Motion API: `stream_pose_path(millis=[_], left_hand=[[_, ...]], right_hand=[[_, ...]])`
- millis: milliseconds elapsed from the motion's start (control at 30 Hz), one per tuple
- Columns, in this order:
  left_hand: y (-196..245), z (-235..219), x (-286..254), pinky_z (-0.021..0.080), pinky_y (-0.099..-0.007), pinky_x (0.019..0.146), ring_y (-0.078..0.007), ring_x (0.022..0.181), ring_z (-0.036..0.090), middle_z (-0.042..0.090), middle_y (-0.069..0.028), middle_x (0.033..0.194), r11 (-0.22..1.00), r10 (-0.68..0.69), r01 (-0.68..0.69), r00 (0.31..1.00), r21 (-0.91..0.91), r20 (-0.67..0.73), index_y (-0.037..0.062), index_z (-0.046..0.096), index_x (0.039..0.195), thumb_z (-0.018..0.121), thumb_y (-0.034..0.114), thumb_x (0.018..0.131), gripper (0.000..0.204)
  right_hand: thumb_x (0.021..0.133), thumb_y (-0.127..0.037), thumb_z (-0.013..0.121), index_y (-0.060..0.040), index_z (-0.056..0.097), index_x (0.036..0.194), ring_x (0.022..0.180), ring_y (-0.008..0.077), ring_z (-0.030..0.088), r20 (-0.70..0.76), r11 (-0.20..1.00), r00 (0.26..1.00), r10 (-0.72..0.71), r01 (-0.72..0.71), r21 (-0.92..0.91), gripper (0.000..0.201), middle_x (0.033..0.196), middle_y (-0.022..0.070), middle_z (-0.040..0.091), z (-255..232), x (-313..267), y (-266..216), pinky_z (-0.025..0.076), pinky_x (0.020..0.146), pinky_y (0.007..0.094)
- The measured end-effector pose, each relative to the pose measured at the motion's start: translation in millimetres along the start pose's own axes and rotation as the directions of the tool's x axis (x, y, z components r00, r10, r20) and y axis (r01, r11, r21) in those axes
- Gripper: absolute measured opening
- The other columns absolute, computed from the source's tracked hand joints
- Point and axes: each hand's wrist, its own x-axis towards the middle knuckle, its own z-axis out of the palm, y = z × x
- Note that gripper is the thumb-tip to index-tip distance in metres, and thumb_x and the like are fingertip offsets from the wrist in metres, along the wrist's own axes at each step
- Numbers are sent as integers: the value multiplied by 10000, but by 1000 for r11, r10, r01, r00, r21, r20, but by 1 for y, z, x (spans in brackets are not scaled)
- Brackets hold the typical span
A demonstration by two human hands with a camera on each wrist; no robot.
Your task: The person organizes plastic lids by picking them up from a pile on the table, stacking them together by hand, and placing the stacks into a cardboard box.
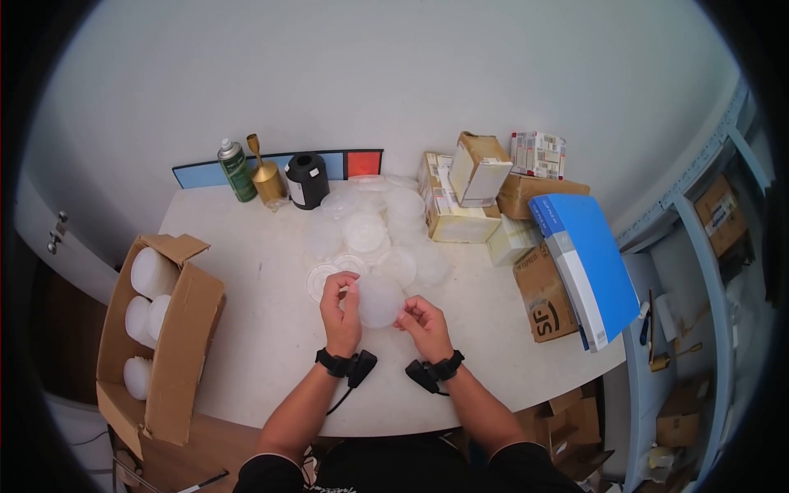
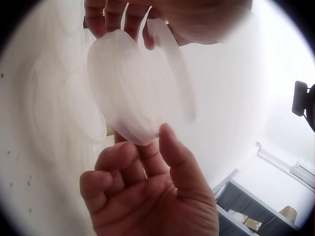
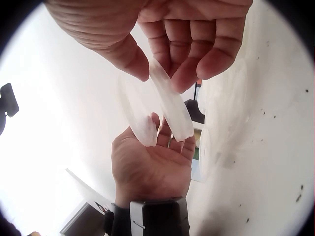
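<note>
The right hand (image 1: pixel 426 329) and left hand (image 1: pixel 339 316) pinch 2 translucent discs (image 1: pixel 380 301) by their rims above the white table (image 1: pixel 263 345). Just beyond lie piled lids (image 1: pixel 364 232); farther back, a black canister (image 1: pixel 308 181) stands near the wall (image 1: pixel 411 74).

Right hand (image 3: pixel 160 12): thumb and fingertips pinch the right edge of a translucent lid (image 3: pixel 173 105), seen nearly edge-on. Second translucent piece (image 3: pixel 140 123) just beside it; whether joined, cannot tell. Left hand (image 3: pixel 155 167) holds the left end, palm showing. Black wrist camera (image 3: pixel 158 216) on left wrist. Pale tabletop (image 3: pixel 275 157) carries dark specks (image 3: pixel 298 198), blurred translucent lids (image 3: pixel 229 93). Far: dark object (image 3: pixel 196 112), partly hidden.
</note>
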Motion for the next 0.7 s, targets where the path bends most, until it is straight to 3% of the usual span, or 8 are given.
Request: stream_pose_path(millis=[300,600,700], left_hand=[[6,2,0,475,-305,834,-157,981,599,653,-78,1107,998,30,-31,999,47,25,28,609,1042,565,127,1009,113],[7,4,-1,480,-302,837,-143,959,599,654,-61,1082,999,25,-26,1000,27,19,18,609,1073,560,140,1025,140],[7,4,-1,478,-300,834,-139,944,594,654,-59,1062,1000,24,-24,1000,18,6,13,609,1076,561,140,1025,145]], right_hand=[[1014,-78,628,-7,605,1061,881,87,643,-16,994,997,-77,78,77,89,972,25,686,0,-2,1,529,837,259],[1016,-75,624,-2,599,1060,900,94,648,-23,995,995,-97,97,15,88,965,32,681,0,-2,-2,538,851,269],[1019,-98,621,-3,603,1070,861,121,658,-64,988,991,-118,124,96,109,956,55,693,2,0,1,540,827,286]])
